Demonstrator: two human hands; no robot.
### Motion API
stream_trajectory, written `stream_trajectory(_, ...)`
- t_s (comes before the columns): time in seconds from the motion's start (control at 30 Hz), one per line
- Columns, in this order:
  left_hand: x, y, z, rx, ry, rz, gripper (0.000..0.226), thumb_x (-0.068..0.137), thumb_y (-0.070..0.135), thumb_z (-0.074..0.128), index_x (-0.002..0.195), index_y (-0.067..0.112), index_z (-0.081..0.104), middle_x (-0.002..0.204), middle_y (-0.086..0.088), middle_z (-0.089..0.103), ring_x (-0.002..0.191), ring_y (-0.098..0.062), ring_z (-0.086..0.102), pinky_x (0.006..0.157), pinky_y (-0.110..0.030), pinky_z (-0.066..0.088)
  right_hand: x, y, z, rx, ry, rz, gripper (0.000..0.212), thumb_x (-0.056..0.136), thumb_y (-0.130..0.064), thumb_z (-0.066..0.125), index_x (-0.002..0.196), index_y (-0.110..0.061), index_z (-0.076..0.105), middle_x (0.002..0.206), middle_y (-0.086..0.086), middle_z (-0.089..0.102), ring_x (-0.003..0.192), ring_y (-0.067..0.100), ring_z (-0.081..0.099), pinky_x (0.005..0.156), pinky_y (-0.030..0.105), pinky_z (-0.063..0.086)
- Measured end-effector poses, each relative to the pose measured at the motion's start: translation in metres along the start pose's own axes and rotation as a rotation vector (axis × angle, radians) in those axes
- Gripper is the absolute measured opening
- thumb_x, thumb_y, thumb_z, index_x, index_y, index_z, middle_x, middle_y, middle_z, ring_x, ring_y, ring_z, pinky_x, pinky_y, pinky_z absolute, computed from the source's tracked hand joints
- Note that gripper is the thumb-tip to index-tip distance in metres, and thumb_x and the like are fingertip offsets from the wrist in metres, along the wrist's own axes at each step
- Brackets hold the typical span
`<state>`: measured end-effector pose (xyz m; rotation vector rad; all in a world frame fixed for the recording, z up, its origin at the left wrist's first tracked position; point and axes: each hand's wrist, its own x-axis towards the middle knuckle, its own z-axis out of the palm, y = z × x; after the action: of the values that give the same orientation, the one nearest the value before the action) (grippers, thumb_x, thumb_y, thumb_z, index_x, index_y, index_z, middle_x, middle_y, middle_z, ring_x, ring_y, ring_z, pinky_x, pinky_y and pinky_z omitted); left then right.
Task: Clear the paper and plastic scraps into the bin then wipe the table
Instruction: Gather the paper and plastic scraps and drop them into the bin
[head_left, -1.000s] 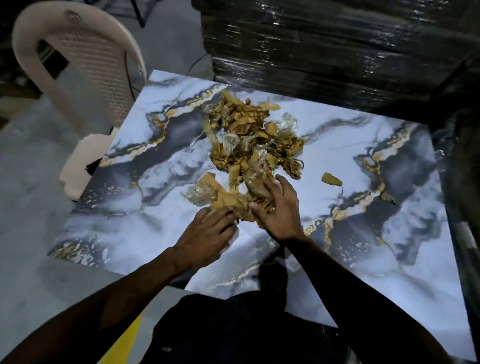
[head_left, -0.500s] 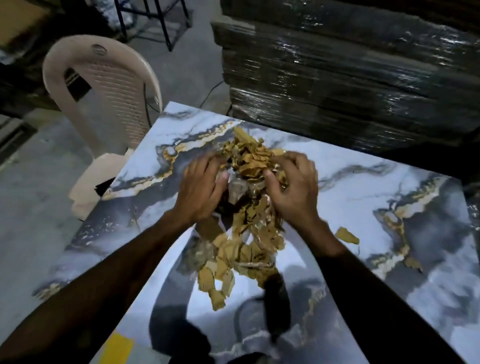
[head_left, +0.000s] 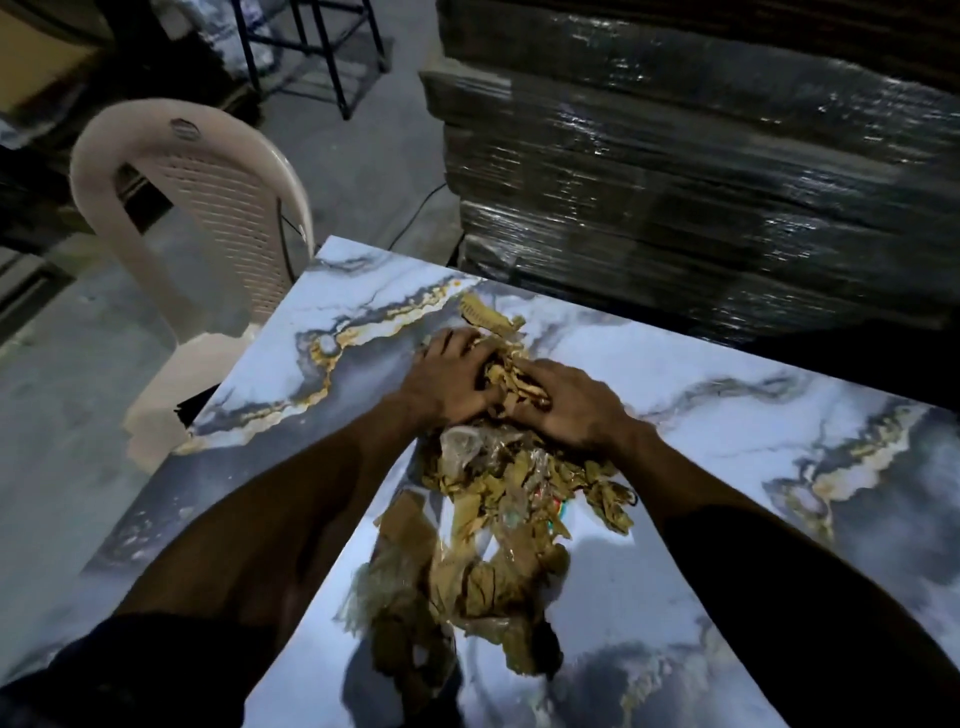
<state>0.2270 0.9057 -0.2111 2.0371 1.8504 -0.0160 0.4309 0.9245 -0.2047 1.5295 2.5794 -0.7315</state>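
Observation:
A heap of brown paper scraps (head_left: 498, 519) mixed with clear plastic scraps (head_left: 460, 447) lies on the marble-patterned table (head_left: 727, 545), stretching from the far middle toward the near edge. My left hand (head_left: 447, 382) and my right hand (head_left: 566, 402) press down side by side on the far end of the heap, fingers curled into the scraps. A few paper pieces (head_left: 485, 314) stick out beyond my fingers. No bin or cloth is in view.
A beige plastic chair (head_left: 197, 228) stands at the table's far left corner. A tall stack wrapped in dark shiny plastic (head_left: 701, 171) rises right behind the table's far edge. A metal frame (head_left: 311, 41) stands on the concrete floor further back.
My hands went from the near end of the heap to its far end, then came closer together on top of it. The scraps have been drawn into a longer trail toward me.

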Motion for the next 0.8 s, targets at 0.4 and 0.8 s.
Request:
stream_trajectory(0.4, -0.051, 0.003, -0.028, 0.106, 0.12, 0.066, 0.073, 0.081, 0.058, 0.031, 0.148, 0.028, 0.029, 0.145, -0.006, 0.044, 0.124, -0.031, 0.05, 0.099, -0.044, 0.033, -0.033, -0.02, -0.005, 0.372, 0.072, -0.024, 0.058, 0.076, -0.076, 0.049, 0.12, -0.038, 0.056, 0.129, -0.007, 0.052, 0.116, 0.013, 0.052, 0.098, 0.039, 0.045)
stream_trajectory(0.8, -0.033, -0.02, -0.008, 0.168, 0.095, 0.029, 0.073, 0.077, 0.056, 0.007, 0.118, 0.021, 0.056, 0.118, -0.005, 0.059, 0.111, -0.03, 0.054, 0.093, -0.04, 0.034, 0.079, -0.019, -0.012, -0.124, -0.195, -0.088, 0.06, 0.096, -0.063, 0.013, 0.13, -0.028, 0.047, 0.159, 0.001, 0.024, 0.143, 0.025, 0.03, 0.109, 0.052, 0.03)
